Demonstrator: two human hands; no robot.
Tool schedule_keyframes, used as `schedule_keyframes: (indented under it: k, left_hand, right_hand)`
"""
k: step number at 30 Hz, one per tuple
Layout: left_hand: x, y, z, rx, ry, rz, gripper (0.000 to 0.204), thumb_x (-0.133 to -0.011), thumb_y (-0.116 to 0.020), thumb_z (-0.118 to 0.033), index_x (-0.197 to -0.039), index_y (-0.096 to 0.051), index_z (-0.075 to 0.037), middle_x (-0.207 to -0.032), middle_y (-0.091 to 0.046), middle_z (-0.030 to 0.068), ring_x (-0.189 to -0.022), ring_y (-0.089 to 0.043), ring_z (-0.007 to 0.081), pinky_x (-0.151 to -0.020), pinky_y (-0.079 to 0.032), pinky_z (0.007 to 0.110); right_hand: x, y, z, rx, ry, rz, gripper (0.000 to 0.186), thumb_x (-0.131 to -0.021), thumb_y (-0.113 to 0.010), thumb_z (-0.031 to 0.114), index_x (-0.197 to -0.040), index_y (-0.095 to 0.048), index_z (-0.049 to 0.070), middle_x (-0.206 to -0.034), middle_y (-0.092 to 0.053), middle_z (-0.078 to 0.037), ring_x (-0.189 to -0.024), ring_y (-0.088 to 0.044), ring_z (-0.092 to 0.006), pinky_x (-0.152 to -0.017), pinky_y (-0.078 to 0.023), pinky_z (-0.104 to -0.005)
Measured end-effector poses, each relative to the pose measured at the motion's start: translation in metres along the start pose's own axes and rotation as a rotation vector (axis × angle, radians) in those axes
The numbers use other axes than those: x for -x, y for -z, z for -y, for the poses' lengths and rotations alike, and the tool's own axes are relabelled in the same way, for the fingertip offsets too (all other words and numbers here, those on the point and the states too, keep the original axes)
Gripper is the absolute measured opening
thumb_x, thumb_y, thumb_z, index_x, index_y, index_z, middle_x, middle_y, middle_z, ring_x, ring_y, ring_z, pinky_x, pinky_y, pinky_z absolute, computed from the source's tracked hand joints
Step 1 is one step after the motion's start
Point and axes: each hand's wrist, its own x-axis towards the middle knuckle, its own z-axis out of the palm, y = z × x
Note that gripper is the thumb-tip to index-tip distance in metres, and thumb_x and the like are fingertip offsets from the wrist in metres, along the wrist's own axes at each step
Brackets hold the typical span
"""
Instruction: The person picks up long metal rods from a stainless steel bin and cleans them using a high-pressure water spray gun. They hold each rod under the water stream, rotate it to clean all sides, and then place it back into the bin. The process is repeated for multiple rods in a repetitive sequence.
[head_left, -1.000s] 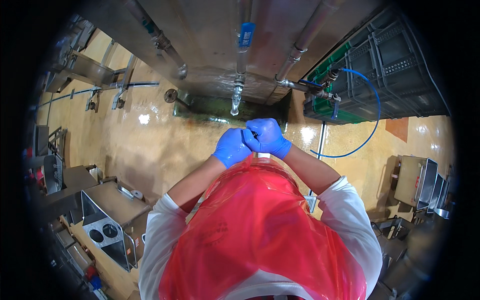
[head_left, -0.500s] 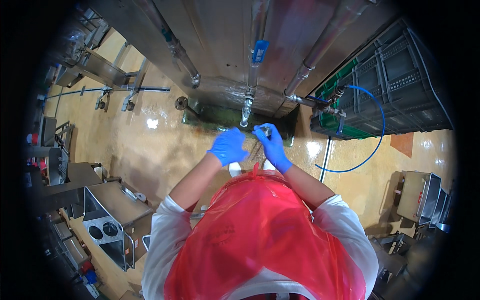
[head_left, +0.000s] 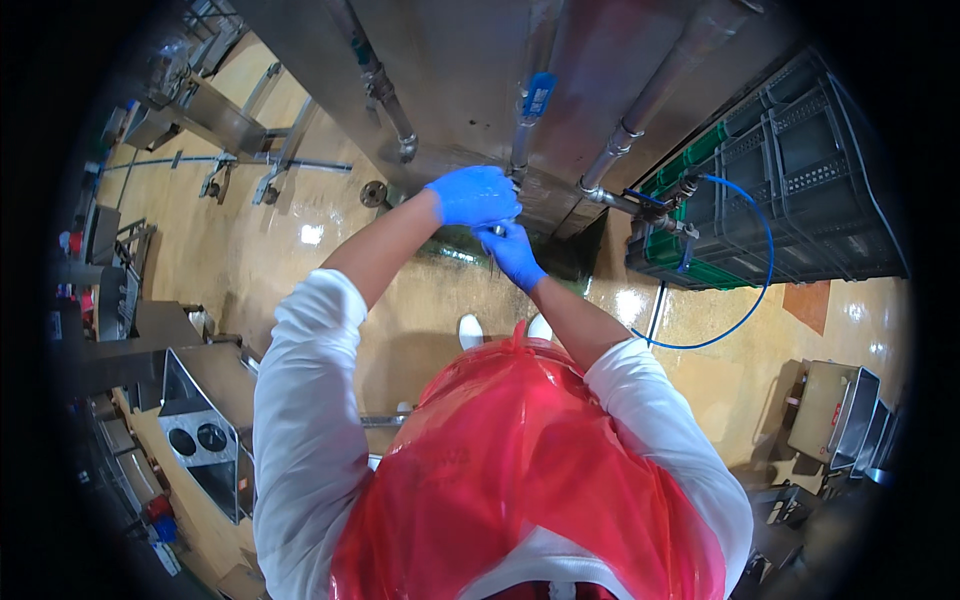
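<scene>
My left hand (head_left: 472, 197), in a blue glove, is curled at the lower end of the middle steel pipe (head_left: 526, 135), which carries a blue lever (head_left: 539, 95). Its fingers hide the pipe's outlet and whatever they grip. Just below it my right hand (head_left: 515, 258), also gloved in blue, is closed on a small metal piece (head_left: 498, 230) with something thin hanging beneath, too small to make out. A red plastic apron (head_left: 520, 430) covers my front, and white boots (head_left: 470, 332) show beyond it on the floor.
Two more pipes (head_left: 617, 140) flank the middle one on a steel panel (head_left: 450, 60). Grey and green crates (head_left: 780, 180) stand at right with a looping blue hose (head_left: 720, 335). A flanged pipe (head_left: 373, 195) sticks up at left. Steel equipment (head_left: 200, 420) is at lower left, a metal cart (head_left: 830, 410) at lower right.
Both hands have moved forward to the middle pipe. My left hand has risen above my right and now covers the outlet; my right hand still has the small metal piece.
</scene>
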Motion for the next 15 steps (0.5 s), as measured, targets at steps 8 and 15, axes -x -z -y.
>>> schedule_keyframes:
  k: [8, 15]
  left_hand:
    - [-0.001, -0.017, -0.023, 0.259, 0.335, -0.186, 0.031, -0.093, -0.058, -0.035, -0.093, -0.070, -0.007, -0.087, -0.071, 0.0201, -0.082, -0.070, 0.0404, -0.073, -0.055, 0.051]
    - [0.002, -0.003, -0.058, 0.654, 1.047, -0.277, 0.072, -0.093, -0.052, -0.067, -0.099, -0.071, 0.001, -0.091, -0.071, 0.0264, -0.088, -0.070, 0.0430, -0.081, -0.056, 0.049]
  right_hand:
    - [-0.006, -0.001, -0.012, -0.021, 0.129, -0.126, 0.010, -0.090, -0.073, 0.014, -0.089, -0.067, 0.006, -0.087, -0.064, 0.000, -0.083, -0.059, -0.0109, -0.075, -0.050, -0.0313]
    - [0.003, -0.004, 0.007, -0.023, 0.153, -0.060, 0.019, -0.095, -0.065, 0.016, -0.102, -0.069, -0.002, -0.097, -0.072, -0.006, -0.091, -0.064, -0.0131, -0.080, -0.052, -0.0326]
